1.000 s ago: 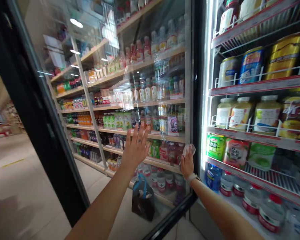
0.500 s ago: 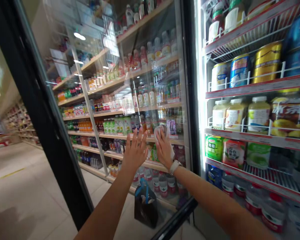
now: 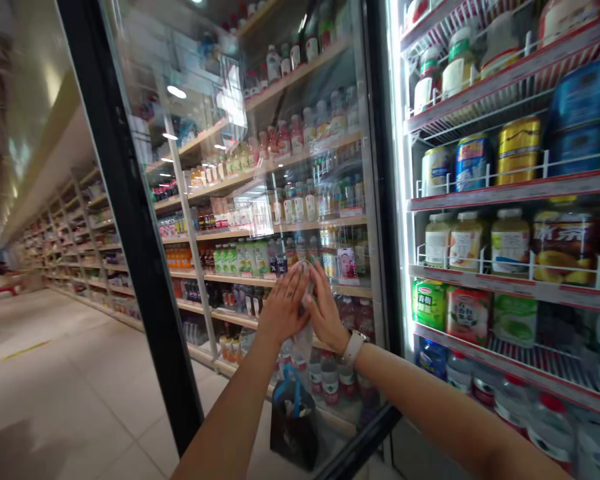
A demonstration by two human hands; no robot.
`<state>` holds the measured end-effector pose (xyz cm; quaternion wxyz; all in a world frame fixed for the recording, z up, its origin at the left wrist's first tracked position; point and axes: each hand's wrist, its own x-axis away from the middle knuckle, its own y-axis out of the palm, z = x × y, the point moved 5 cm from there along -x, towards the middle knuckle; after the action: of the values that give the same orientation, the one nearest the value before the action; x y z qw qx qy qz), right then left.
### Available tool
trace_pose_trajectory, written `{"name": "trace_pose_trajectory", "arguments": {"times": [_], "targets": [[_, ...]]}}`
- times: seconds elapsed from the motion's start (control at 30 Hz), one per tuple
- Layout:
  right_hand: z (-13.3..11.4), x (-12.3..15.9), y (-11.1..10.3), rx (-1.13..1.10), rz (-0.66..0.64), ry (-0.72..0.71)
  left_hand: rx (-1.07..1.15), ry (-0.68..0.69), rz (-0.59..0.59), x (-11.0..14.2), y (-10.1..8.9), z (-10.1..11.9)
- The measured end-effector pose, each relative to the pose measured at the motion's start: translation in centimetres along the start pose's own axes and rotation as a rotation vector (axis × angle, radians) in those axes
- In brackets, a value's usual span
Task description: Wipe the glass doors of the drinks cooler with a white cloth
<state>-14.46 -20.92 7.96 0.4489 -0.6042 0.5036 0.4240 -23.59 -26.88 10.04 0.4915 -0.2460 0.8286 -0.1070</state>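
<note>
L hand (image 3: 286,299) & R hand (image 3: 327,313) are seen together at a white cloth (image 3: 303,341), 6 o'clock nr centre, by glass fridge door (image 3: 133,213), each grip unclear; wiping's apparently under way, amt done/left can't be told.

So the wire shelves (image 3: 510,191) on the right are pretty loaded: one holds a white can (image 3: 435,171), a blue can (image 3: 473,162) and a gold can (image 3: 519,152) side by side. Pale-capped juice bottles (image 3: 510,240) stand on the next one down, then green and red drink packs (image 3: 469,315) below. The wooden shelving (image 3: 221,235) has rows of bottles, including green-and-white ones (image 3: 235,259). Pale floor tiles (image 3: 80,380) have a dark bag (image 3: 293,433) with blue handles sitting upright on them.
</note>
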Motion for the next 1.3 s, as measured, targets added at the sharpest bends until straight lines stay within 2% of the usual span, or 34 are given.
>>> {"name": "trace_pose_trajectory", "arguments": {"times": [0.1, 0.23, 0.33, 0.43, 0.57, 0.73, 0.87, 0.97, 1.1, 1.2, 1.23, 1.3], "targets": [[1.7, -2.3, -0.9, 0.068, 0.069, -0.008, -0.065, -0.011, -0.034, -0.2, 0.2, 0.2], [3.8, -4.1, 0.4, 0.200, 0.008, -0.113, -0.111, -0.002, -0.061, -0.1, 0.3, 0.4], [4.8, -3.7, 1.3, 0.279, 0.006, -0.192, -0.131, 0.001, -0.067, 0.0, 0.5, 0.4], [5.2, -3.2, 1.7, 0.333, 0.027, -0.200, -0.140, 0.004, -0.062, 0.2, 0.4, 0.5], [5.2, -2.9, 1.8, 0.351, 0.019, -0.194, -0.158, -0.026, -0.070, 0.2, -0.8, 0.0], [4.9, -3.0, 1.7, 0.358, 0.023, -0.192, -0.180, -0.151, -0.039, -2.2, -3.1, -2.1], [5.0, -2.9, 1.8, 0.348, 0.003, -0.179, -0.146, -0.161, -0.023, -3.8, -2.4, -1.5], [5.3, -2.9, 2.0, 0.337, -0.002, -0.173, -0.149, -0.125, -0.011, -2.2, -0.7, 0.2], [5.5, -2.9, 2.3, 0.319, 0.013, -0.177, -0.193, -0.061, -0.041, 3.6, 1.1, 2.5], [5.4, -2.9, 2.4, 0.306, 0.029, -0.177, -0.231, -0.018, -0.066, 7.0, 1.3, 2.8], [5.4, -2.9, 2.4, 0.305, 0.035, -0.182, -0.240, -0.008, -0.069, 7.2, 1.1, 2.5], [5.3, -2.9, 2.5, 0.306, 0.045, -0.189, -0.254, -0.008, -0.067, 6.2, 0.7, 1.5]]}}
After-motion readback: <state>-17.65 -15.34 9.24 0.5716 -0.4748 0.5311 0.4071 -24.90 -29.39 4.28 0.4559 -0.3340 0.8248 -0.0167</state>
